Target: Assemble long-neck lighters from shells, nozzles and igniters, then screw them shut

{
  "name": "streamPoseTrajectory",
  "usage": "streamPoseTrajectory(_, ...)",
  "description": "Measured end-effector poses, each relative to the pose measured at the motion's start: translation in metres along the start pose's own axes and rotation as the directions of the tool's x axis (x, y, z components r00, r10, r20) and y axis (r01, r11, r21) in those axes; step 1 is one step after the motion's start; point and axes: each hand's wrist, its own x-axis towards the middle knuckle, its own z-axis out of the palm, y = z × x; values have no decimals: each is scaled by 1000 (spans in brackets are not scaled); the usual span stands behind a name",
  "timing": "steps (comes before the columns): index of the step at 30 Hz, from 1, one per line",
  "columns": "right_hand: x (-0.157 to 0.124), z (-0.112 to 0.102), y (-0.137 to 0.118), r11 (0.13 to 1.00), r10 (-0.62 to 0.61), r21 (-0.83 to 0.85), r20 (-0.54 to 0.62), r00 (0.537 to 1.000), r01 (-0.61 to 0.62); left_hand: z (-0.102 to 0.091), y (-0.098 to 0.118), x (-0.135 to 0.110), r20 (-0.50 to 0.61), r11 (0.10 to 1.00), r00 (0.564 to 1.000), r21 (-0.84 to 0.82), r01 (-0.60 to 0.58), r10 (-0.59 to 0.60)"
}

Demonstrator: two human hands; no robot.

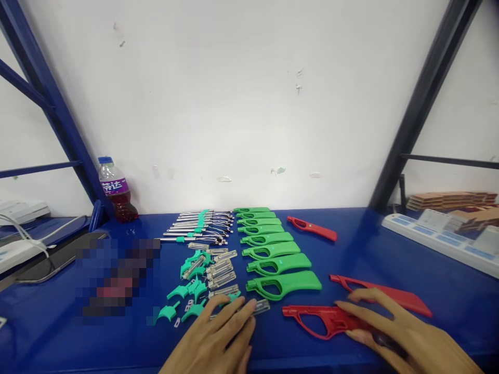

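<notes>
My left hand lies over the near end of the small parts, fingers stretched and slightly bent, next to a clear plastic fuel tank. Whether it touches the tank, I cannot tell. At the right, my right hand has its fingers and thumb around the handle end of a red lighter shell half, whose hollow side faces up. Something dark shows under that palm, mostly hidden. Just behind it is another red shell half. Several green shell halves form a column in the middle.
Teal triggers and clear tanks lie loose left of the green shells. Metal lighter rods with wires are lined up behind. A third red shell lies farther back. A drink bottle and a power strip flank the blue table.
</notes>
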Motion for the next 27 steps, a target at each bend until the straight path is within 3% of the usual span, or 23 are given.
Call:
streamPoseTrajectory(5,25,-7,-32,998,-29,-60,-9,1000,28,-18,-14,-5,79,998,997,64,-15,10)
streamPoseTrajectory(8,31,-15,-35,998,-16,-64,-34,999,14,-23,-21,-8,76,994,997,100,-40,33)
streamPoseTrajectory(10,25,-22,-22,998,32,-54,-53,998,-35,-23,-24,-12,75,992,996,118,-54,45)
streamPoseTrajectory(13,4,-31,20,977,170,-107,-134,976,-185,-21,-24,-15,53,996,998,88,-24,20)
streamPoseTrajectory(15,-12,-33,51,952,257,-149,-92,962,-269,-20,-23,-16,25,999,999,45,22,-23)
streamPoseTrajectory(18,-30,-27,85,957,259,-122,-52,964,-264,-19,-22,-18,-8,998,998,6,66,-66)
streamPoseTrajectory(21,-40,-17,98,961,262,-88,-24,965,-263,-18,-22,-20,-5,997,997,15,77,-77)
streamPoseTrajectory(27,-40,-15,93,963,260,-54,-55,964,-263,-17,-20,-23,-4,996,997,39,81,-81)
